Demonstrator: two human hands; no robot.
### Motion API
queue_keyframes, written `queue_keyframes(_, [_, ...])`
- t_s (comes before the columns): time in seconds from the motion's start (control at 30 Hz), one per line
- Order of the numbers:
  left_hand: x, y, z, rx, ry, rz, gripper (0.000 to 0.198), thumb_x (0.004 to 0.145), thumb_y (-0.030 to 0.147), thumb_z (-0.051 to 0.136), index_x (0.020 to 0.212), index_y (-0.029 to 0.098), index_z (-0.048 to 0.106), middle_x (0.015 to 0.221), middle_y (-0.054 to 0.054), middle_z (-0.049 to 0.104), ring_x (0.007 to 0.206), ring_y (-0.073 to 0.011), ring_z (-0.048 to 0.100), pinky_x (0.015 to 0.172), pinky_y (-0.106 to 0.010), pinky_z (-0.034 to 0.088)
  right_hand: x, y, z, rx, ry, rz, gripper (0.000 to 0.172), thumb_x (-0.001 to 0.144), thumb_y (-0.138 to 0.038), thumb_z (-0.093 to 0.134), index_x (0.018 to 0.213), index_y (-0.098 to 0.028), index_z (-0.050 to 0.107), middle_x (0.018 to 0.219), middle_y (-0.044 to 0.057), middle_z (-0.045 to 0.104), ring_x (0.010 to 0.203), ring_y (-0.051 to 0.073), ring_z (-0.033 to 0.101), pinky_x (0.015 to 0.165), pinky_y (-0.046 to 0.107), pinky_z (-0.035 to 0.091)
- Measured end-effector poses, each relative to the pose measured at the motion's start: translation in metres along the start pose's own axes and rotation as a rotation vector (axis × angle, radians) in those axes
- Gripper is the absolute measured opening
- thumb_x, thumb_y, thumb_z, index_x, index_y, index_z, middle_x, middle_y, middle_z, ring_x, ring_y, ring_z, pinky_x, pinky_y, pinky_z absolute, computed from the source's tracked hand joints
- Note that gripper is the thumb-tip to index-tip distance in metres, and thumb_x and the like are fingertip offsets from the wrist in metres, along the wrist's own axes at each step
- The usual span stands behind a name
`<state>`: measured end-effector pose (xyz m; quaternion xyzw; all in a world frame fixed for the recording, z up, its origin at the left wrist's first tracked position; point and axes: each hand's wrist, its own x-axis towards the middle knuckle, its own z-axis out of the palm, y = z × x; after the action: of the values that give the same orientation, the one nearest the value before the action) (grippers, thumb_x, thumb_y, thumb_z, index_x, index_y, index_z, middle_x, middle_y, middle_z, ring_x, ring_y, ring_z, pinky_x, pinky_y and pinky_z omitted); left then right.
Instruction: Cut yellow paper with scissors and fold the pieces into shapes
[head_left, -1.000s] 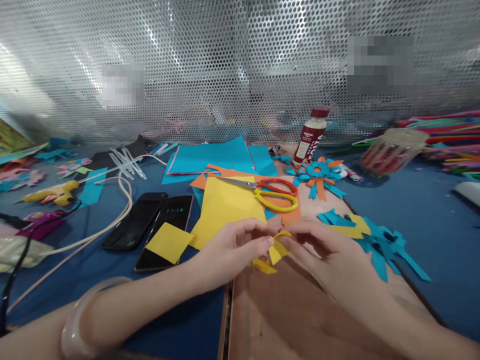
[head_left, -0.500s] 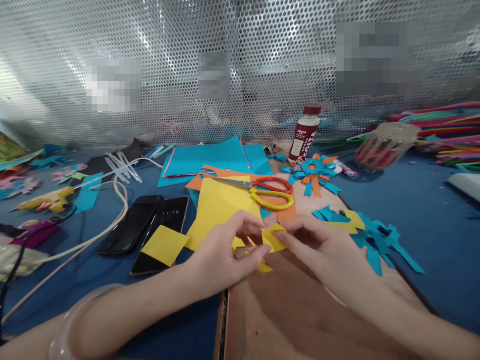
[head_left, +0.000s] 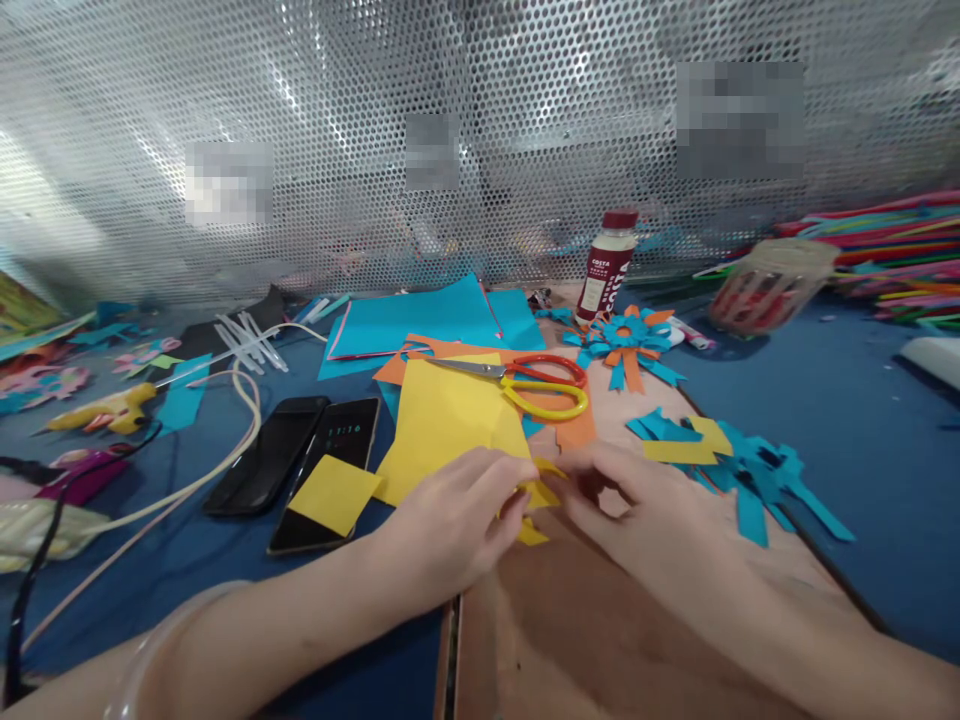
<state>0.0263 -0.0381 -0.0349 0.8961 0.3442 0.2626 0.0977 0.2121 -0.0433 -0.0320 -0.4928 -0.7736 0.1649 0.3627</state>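
Note:
A small piece of yellow paper (head_left: 546, 492) sits between my two hands above the wooden board, partly hidden by the fingers. My left hand (head_left: 469, 515) pinches its left side, and my right hand (head_left: 630, 500) pinches its right edge between thumb and fingers. Just beyond the hands lies a larger yellow sheet (head_left: 442, 420). Scissors (head_left: 544, 385) with one red and one yellow handle rest on that sheet, blades pointing left. A yellow paper square (head_left: 334, 494) lies across a black phone (head_left: 349, 425) to the left.
Blue paper sheets (head_left: 412, 315) lie at the back, near a dark red bottle (head_left: 606, 268). Blue and orange paper flowers (head_left: 628, 340) and blue cutouts (head_left: 765, 465) are on the right. A yellow glue gun (head_left: 112, 408) and its cables are at left. A clear jar (head_left: 772, 288) stands far right.
My left fingers have closed in and turned over the small yellow paper, which now shows less of its face. My right hand stays at its right edge. The view has shifted slightly.

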Motion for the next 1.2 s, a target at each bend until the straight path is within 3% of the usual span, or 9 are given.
queue_keyframes(0.2, [0.0023, -0.0004, -0.001, 0.09, 0.027, 0.073, 0.018, 0.09, 0.017, 0.041, 0.104, 0.015, 0.051, 0.091, -0.007, 0.063, 0.083, -0.016, 0.058, 0.076, -0.029, 0.048, -0.0024, 0.0024, 0.0027, -0.111, -0.006, -0.059, 0.008, 0.076, -0.013, 0.054, 0.074, -0.02, 0.057, 0.063, -0.004, 0.057, 0.053, 0.01, 0.051, 0.049, 0.02, 0.039])
queue_keyframes(0.4, [0.0025, 0.0007, -0.0043, 0.191, 0.074, 0.105, 0.017, 0.09, 0.016, 0.04, 0.101, 0.014, 0.053, 0.086, -0.007, 0.064, 0.076, -0.0151, 0.059, 0.07, -0.027, 0.05, -0.0048, 0.0041, 0.002, -0.133, -0.046, -0.112, 0.018, 0.074, -0.007, 0.056, 0.085, -0.021, 0.058, 0.069, -0.003, 0.056, 0.058, 0.01, 0.052, 0.05, 0.019, 0.041])
queue_keyframes(0.57, [-0.0018, -0.0014, -0.0022, 0.248, 0.06, 0.131, 0.019, 0.089, 0.014, 0.042, 0.106, 0.013, 0.051, 0.088, -0.006, 0.064, 0.085, -0.0175, 0.058, 0.077, -0.03, 0.05, -0.0036, 0.003, 0.0039, -0.153, -0.063, -0.117, 0.02, 0.074, -0.006, 0.056, 0.087, -0.021, 0.059, 0.071, -0.002, 0.059, 0.061, 0.012, 0.054, 0.053, 0.021, 0.042])
queue_keyframes(0.7, [-0.0017, -0.0001, 0.001, 0.173, 0.121, 0.094, 0.013, 0.089, 0.016, 0.044, 0.1, 0.015, 0.052, 0.088, -0.004, 0.064, 0.081, -0.0145, 0.059, 0.075, -0.027, 0.05, -0.0035, 0.0003, 0.0043, -0.126, -0.037, -0.111, 0.02, 0.075, -0.011, 0.059, 0.092, -0.023, 0.061, 0.074, -0.002, 0.062, 0.064, 0.012, 0.057, 0.057, 0.02, 0.044])
queue_keyframes(0.9, [-0.0014, 0.001, 0.002, 0.116, 0.133, -0.005, 0.009, 0.088, 0.018, 0.047, 0.096, 0.018, 0.051, 0.083, -0.001, 0.061, 0.076, -0.0126, 0.058, 0.069, -0.024, 0.049, -0.004, -0.0009, 0.0043, -0.123, -0.002, -0.096, 0.01, 0.078, -0.018, 0.058, 0.085, -0.023, 0.061, 0.067, -0.004, 0.062, 0.055, 0.011, 0.055, 0.05, 0.02, 0.043])
queue_keyframes(1.2, [0.0007, 0.0027, 0.0014, 0.139, 0.189, 0.009, 0.006, 0.086, 0.016, 0.05, 0.091, 0.017, 0.054, 0.079, 0.0, 0.061, 0.073, -0.0122, 0.056, 0.067, -0.024, 0.047, -0.007, -0.0034, 0.0042, -0.102, 0.011, -0.113, 0.015, 0.076, -0.017, 0.064, 0.088, -0.023, 0.059, 0.069, -0.005, 0.061, 0.057, 0.009, 0.054, 0.053, 0.017, 0.043])
